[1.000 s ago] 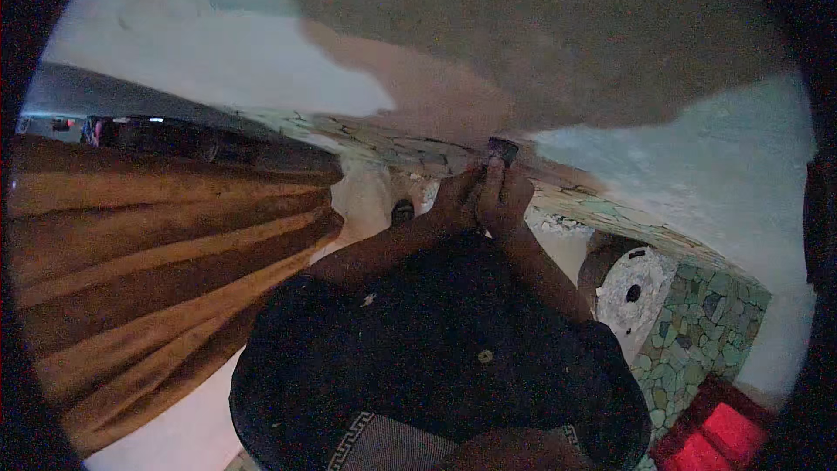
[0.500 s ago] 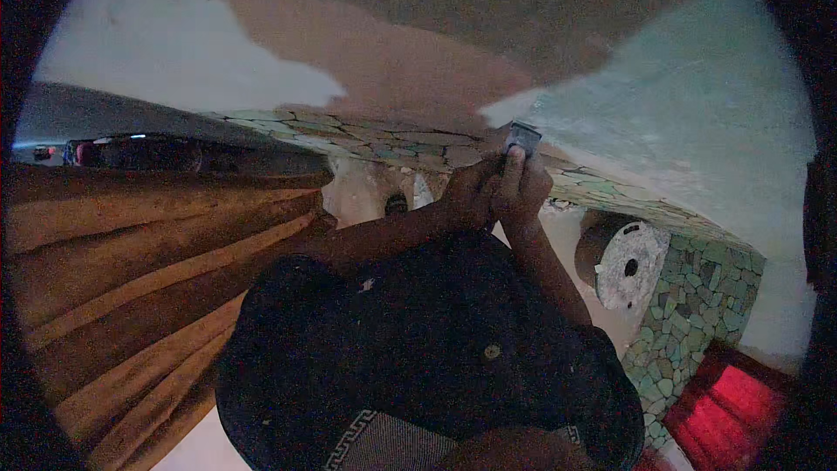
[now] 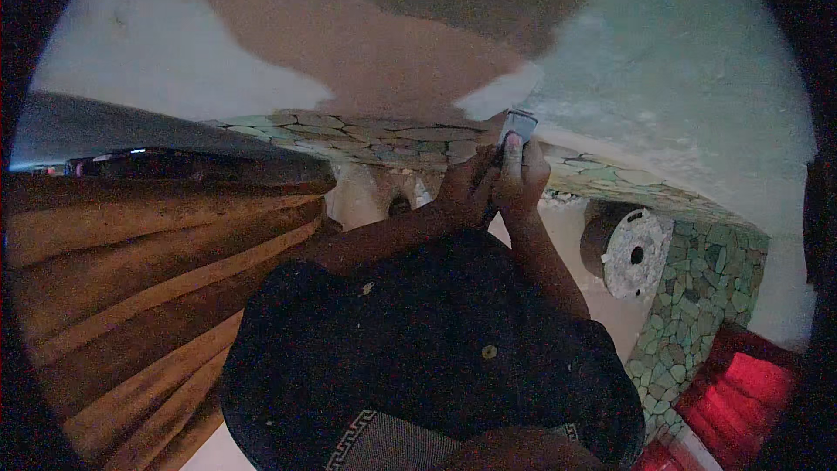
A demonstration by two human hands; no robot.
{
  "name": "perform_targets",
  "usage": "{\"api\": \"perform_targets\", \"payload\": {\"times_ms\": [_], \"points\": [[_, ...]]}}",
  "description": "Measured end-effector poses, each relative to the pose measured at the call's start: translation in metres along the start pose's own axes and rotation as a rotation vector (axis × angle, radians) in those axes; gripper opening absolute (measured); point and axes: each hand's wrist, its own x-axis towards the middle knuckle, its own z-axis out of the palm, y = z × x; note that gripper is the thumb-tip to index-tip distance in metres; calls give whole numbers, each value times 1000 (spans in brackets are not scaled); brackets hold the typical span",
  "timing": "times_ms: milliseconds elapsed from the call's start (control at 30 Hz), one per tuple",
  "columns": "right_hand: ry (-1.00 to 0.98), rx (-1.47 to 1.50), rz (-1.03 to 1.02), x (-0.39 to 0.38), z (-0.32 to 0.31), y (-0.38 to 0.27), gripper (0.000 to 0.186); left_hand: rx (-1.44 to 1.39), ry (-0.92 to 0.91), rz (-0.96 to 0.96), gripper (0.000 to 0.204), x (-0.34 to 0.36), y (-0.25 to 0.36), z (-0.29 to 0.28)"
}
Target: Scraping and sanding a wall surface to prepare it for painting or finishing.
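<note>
My right hand (image 3: 526, 179) grips a small flat grey blade that looks like a putty knife (image 3: 519, 125), one finger laid along its face. The blade's edge is at the wall (image 3: 610, 78), beside a pale smeared patch that borders a brown area (image 3: 392, 57). My left hand (image 3: 465, 187) is pressed against the right one, fingers closed. What it holds, if anything, is hidden in the dim, grainy picture.
Irregular stone cladding (image 3: 375, 135) runs along the wall's lower part. A round spool-like drum (image 3: 634, 253) stands at the right, near a red cloth-like thing (image 3: 741, 397). Brown curtain-like folds (image 3: 157, 270) fill the left.
The putty knife has tipped slightly, showing more of its face, and moved a little up and to the left. Both hands remain together; the view has shifted slightly.
</note>
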Motion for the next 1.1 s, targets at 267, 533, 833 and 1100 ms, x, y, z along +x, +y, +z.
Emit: {"api": "perform_targets", "payload": {"times_ms": [267, 533, 833, 1100], "points": [[5, 135, -9, 10, 5, -14, 26, 20, 39, 74, 35, 4, -26, 0], [-1, 249, 275, 5, 8, -16, 23, 159, -4, 16, 37, 2, -10, -9], [-6, 278, 237, -7, 12, -10, 29, 128, -63, -10, 38, -9, -5, -18], [6, 258, 283, 0, 12, -21, 27, 366, 33, 207, 38, -13, 1, -20]]}}
